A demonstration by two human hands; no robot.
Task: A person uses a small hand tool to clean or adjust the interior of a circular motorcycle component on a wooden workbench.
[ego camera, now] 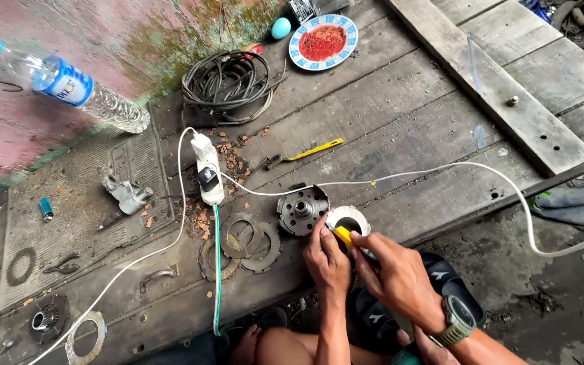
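On the planks, at six o'clock:
Left hand (328, 260): curled, pressing one silver ring plate (347, 218).
Right hand (397, 274): pinching one yellow-handled tool (343, 235) closed-fisted against that plate.
Hub (302, 209): one, lying at nine o'clock of the plate.
Friction discs (241, 236): three, lying farther at nine o'clock.
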